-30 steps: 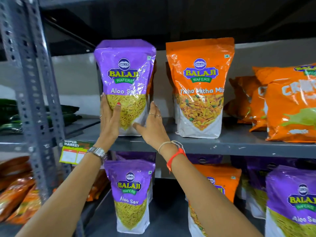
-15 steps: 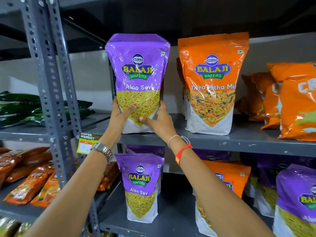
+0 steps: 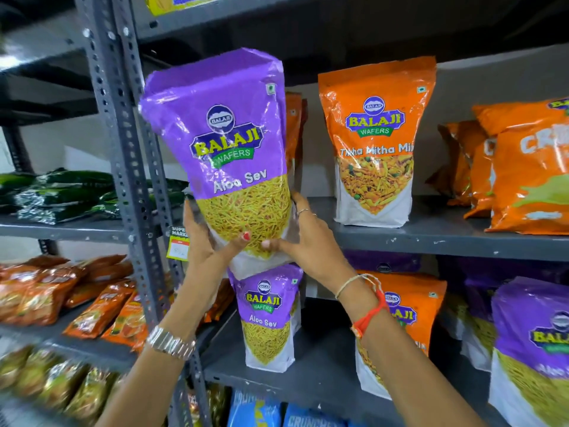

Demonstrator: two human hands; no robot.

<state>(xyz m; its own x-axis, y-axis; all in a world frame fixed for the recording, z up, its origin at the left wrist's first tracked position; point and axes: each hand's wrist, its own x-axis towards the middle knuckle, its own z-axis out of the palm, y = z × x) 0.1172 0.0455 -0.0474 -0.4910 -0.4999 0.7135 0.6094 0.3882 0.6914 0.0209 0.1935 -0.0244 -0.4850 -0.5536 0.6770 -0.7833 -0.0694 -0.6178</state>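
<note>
A grey steel rack (image 3: 431, 238) fills the frame, its shelves stocked with snack packs. In front of it, tilted slightly toward 11 o'clock, a large purple pouch (image 3: 221, 143) marked "BALAJI WAFERS" and "Aloo Sev" is held in the air, its base hanging below the middle shelf's front edge. At 3 o'clock from it, orange bags (image 3: 529, 174) lettered "CR" lean at the frame's edge. Between the two, an orange pouch (image 3: 374, 143) reading "BALAJI WAFERS, Tikha Mitha Mix" stands upright on the shelf. At 6 o'clock from the held pack, a smaller "Aloo Sev" pouch (image 3: 268, 315) stands one shelf down. The left hand (image 3: 209, 241) and the right hand (image 3: 308, 238) clasp the big pouch's lower end from either side, fingers wrapped behind and thumbs pressed on its front. At 9 o'clock from the hands, a yellow shelf tag (image 3: 178, 243) appears to read "SUPER MARKET", partly hidden. A metal watch (image 3: 171, 343) circles the left wrist.
</note>
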